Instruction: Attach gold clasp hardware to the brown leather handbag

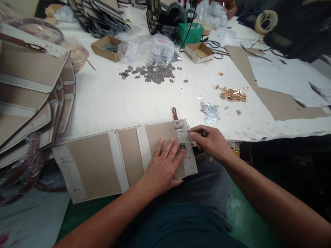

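Observation:
A long beige panel (93, 165) with cream strips and a dark edge lies across the table's front edge and my lap. My left hand (161, 167) rests flat on its right section, fingers spread, fingertips beside a small dark metal plate (182, 146). A slim metal piece (178, 127) sits above that plate. From the panel's top edge sticks a brown strap with a coppery metal end (174, 113). At the right edge my right hand (209, 139) is closed, thumb and forefinger together, around something dark that is mostly hidden.
Dark metal plates (156, 73), gold-coloured fittings (232, 94) and silvery plates (210, 112) lie in loose piles on the white table (103, 100). Similar panels (28, 62) are stacked at left. Small cardboard boxes (199, 53), a plastic bag (150, 48) and a green box (190, 32) stand behind.

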`<action>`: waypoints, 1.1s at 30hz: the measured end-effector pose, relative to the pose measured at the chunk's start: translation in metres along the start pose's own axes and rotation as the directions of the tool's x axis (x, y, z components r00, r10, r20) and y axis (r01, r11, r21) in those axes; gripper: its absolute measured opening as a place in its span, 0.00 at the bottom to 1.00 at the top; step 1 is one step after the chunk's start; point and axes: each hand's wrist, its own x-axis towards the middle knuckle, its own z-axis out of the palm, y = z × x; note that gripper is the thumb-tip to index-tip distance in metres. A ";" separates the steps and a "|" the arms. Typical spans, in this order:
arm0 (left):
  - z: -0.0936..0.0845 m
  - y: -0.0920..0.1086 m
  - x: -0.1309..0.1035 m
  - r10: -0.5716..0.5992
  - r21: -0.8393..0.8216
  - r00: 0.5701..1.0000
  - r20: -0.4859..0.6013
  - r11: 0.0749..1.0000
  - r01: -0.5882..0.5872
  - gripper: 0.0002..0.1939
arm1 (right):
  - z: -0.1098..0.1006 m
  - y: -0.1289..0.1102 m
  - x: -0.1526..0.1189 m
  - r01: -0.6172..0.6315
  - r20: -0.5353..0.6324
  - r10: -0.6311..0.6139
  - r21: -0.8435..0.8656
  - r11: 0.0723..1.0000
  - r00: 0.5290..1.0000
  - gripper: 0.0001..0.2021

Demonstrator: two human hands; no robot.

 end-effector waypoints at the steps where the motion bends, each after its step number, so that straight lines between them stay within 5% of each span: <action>1: 0.000 0.000 0.000 0.000 -0.002 1.000 0.005 1.000 0.000 0.53 | -0.002 -0.006 -0.003 0.024 -0.078 -0.017 0.083 0.996 0.997 0.10; 5: 0.000 0.000 0.001 -0.010 -0.008 1.000 0.018 1.000 0.010 0.52 | 0.007 -0.028 -0.016 0.384 -0.378 -0.252 0.328 0.863 0.891 0.20; 8: 0.000 0.000 0.001 -0.012 0.005 1.000 0.010 1.000 0.012 0.53 | 0.027 -0.032 -0.017 0.548 -0.463 -0.349 0.419 0.724 0.815 0.20; 13: -0.001 0.001 0.000 -0.004 0.020 1.000 0.015 1.000 0.004 0.53 | 0.047 -0.022 -0.009 0.597 -0.491 -0.379 0.433 0.675 0.785 0.19; 19: -0.001 0.001 0.000 -0.006 0.016 1.000 0.026 1.000 0.006 0.53 | 0.045 -0.019 -0.008 0.632 -0.546 -0.397 0.352 0.690 0.738 0.19; 23: -0.002 0.001 0.001 -0.009 0.015 1.000 0.025 1.000 0.008 0.52 | 0.047 -0.015 -0.008 0.565 -0.486 -0.381 0.317 0.762 0.787 0.21; 28: -0.001 0.001 0.001 -0.002 0.012 1.000 0.026 1.000 0.002 0.52 | 0.049 -0.014 -0.008 0.619 -0.551 -0.398 0.299 0.726 0.734 0.19; 33: 0.000 0.001 0.001 -0.006 0.007 1.000 0.029 1.000 0.006 0.53 | 0.052 -0.013 -0.009 0.633 -0.522 -0.429 0.312 0.708 0.737 0.19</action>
